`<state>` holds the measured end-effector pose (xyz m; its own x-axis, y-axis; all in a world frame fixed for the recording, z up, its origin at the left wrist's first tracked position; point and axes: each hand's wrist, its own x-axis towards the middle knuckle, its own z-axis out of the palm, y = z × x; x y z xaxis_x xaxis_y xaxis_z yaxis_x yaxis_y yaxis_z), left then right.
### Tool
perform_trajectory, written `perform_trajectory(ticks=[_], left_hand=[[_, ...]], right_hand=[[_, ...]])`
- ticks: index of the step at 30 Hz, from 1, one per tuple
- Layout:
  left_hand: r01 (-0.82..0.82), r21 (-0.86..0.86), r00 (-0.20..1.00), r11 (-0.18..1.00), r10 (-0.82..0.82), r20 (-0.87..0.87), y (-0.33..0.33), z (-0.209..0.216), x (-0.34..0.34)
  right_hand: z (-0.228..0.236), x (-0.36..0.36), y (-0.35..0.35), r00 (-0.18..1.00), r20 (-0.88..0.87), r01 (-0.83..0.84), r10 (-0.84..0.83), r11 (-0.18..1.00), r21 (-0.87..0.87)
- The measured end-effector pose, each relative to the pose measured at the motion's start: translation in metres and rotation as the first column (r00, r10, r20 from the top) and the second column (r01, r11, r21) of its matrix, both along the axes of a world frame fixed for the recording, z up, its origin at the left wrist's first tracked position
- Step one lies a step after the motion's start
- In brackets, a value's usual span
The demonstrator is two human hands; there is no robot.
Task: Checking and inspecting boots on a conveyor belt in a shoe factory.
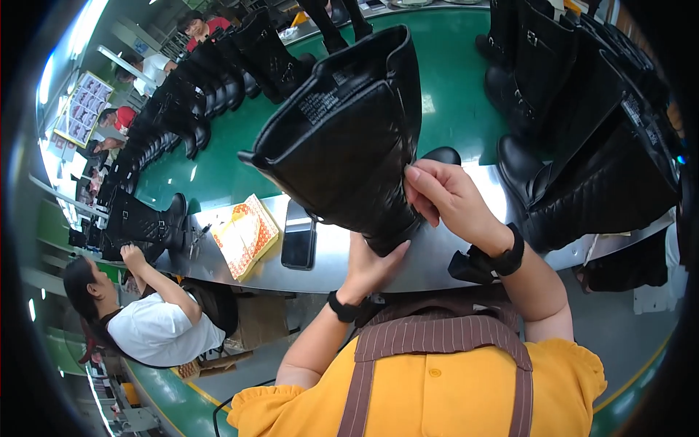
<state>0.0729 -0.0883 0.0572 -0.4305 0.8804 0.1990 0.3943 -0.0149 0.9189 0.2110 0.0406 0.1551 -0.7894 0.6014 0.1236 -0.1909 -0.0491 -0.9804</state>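
A tall black boot is held tilted in front of me, its wide shaft opening toward the far left. Pale print shows on the lining inside the opening. My left hand is wrapped round the lower part of the boot near the ankle, the fingers partly hidden behind it. Against the right side of the shaft, my right hand is closed in a pinch at the edge seam. Whatever lies between its fingertips is too small to make out. Behind that hand, a rounded black toe shows on the table.
Black boots crowd the table's right side; a long row lines the left. A phone and a yellow-and-white pad lie on the metal edge. At left, a co-worker in white sits by another boot.
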Motion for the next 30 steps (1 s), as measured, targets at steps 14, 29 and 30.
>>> perform_trajectory(ticks=[14, 29, 30], left_hand=[[0.0, 0.146, 0.39, 0.989, 0.135, -0.911, 0.045, 0.233, 0.009], [-0.071, 0.716, 0.741, 0.694, 0.517, -0.428, 0.01, 0.125, -0.005], [-0.061, 0.622, 0.799, 0.781, 0.411, -0.439, 0.007, 0.098, -0.004]], right_hand=[[-0.034, 0.008, 0.005, 0.971, 0.237, -0.02, -0.027, 0.981, 0.194], [0.008, 0.019, 0.015, 0.954, -0.294, -0.04, 0.062, 0.996, 0.082], [0.008, 0.02, 0.014, 0.96, -0.278, -0.015, 0.038, 0.996, 0.083]])
